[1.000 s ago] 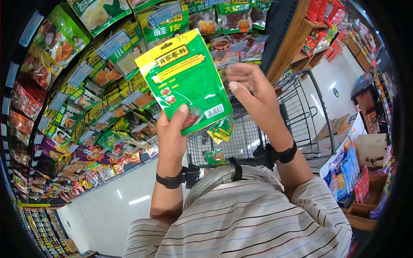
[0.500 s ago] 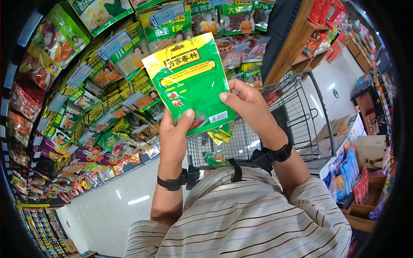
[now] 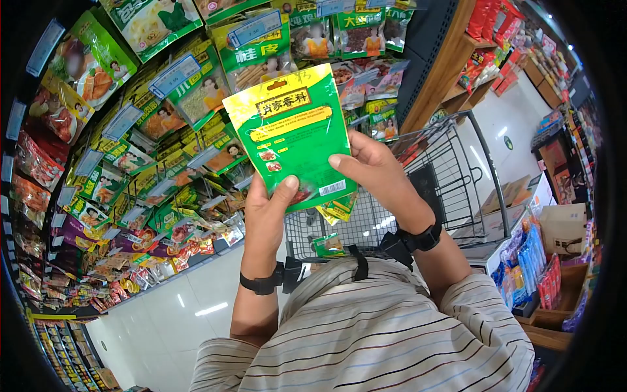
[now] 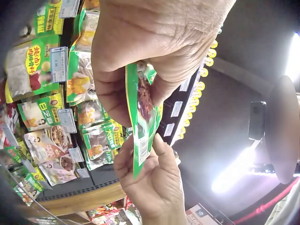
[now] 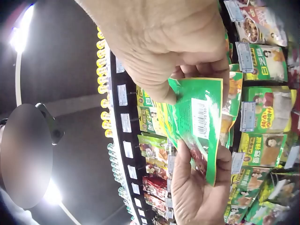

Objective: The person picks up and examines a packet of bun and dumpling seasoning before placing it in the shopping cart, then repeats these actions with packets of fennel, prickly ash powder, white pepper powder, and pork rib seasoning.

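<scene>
A green and yellow spice packet [image 3: 297,140], its printed side with a barcode facing the person, is held up between both hands. My left hand [image 3: 266,212] pinches its lower left corner, thumb on the near face. At the right edge, my right hand [image 3: 380,171] pinches the packet with the thumb in front and the fingers behind. The left wrist view shows the packet [image 4: 142,122] nearly edge-on between the hands. In the right wrist view the barcode [image 5: 200,118] lies between the two thumbs.
Hanging packets with price tags [image 3: 175,76] fill the rack at the left and top. A wire shopping cart [image 3: 450,176] stands in front of the person, with a few green packets [image 3: 328,244] in it. Wooden shelves and a cardboard box [image 3: 563,228] are at the right.
My right hand has come in from beside the packet and taken hold of its right edge. The packet has moved slightly down and right and stands more upright.
</scene>
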A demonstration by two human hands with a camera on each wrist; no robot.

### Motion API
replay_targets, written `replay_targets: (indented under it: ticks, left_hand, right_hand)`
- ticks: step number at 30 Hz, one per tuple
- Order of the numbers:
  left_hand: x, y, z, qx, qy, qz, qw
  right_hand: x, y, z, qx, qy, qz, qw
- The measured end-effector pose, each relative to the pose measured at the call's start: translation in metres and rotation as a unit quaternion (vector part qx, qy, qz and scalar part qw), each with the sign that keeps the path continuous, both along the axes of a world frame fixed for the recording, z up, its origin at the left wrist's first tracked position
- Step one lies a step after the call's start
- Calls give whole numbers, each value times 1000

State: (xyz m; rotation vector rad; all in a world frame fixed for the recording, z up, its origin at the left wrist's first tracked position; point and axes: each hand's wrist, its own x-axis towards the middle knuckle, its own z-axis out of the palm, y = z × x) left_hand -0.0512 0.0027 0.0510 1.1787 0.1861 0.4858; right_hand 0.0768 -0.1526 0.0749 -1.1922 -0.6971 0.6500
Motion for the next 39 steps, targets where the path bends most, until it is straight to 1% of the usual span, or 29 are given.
replay_targets:
  ticks: [12,15,16,18,21,22,23,24,26,27,28,30,31,33,34,35,36,38,39]
  left_hand:
    - [-10,0,1,9,5,-2,1000]
    - [-11,-2,6,-12,-6,16,1000]
    - [-12,-2,6,5,6,40,999]
    - [-12,4,10,49,20,93,994]
    - [-17,13,-2,181,12,212,960]
    - [-20,11,1,227,1,219,949]
    - [-24,11,0,265,1,202,943]
    - [-26,7,3,261,-3,176,949]
    - [-25,1,6,267,-22,137,954]
    - [-22,-1,6,253,-46,124,958]
    - [-20,-4,5,238,-68,110,962]
    - [-20,-4,9,222,-99,82,967]
    - [-22,0,7,201,-88,86,972]
    - [-28,10,0,157,-63,94,981]
    - [-27,8,7,88,-45,118,988]
    - [-29,14,4,61,-24,119,991]
    - [-32,24,-3,34,-4,122,992]
    - [-37,40,-8,-8,16,140,990]
    - [-39,45,-6,-1,4,146,989]
  right_hand:
    - [-9,1,2,-8,2,0,1000]
    - [-12,2,1,3,1,-5,1000]
    - [-13,4,0,12,0,-7,1000]
    - [-10,3,-5,-13,-22,-42,999]
    - [-8,8,-4,-17,-55,-97,994]
    - [-10,9,1,-20,-61,-108,992]
    - [-12,9,3,-27,-66,-120,990]
    - [-12,11,1,-32,-69,-117,990]
    - [-20,20,3,-15,-154,-122,980]
    - [-25,25,3,-7,-194,-125,973]
    - [-31,25,8,-64,-248,-122,959]
    - [-42,34,7,-38,-367,-122,922]
    - [-47,40,7,-24,-424,-122,897]
    - [-57,42,12,-25,-455,-100,884]
    - [-59,42,14,-24,-472,-86,877]
    - [-61,44,14,-23,-489,-71,869]
    - [-60,45,10,-35,-431,-32,901]
    - [-53,47,17,-38,-384,-47,921]
    - [-48,49,21,-40,-360,-54,930]
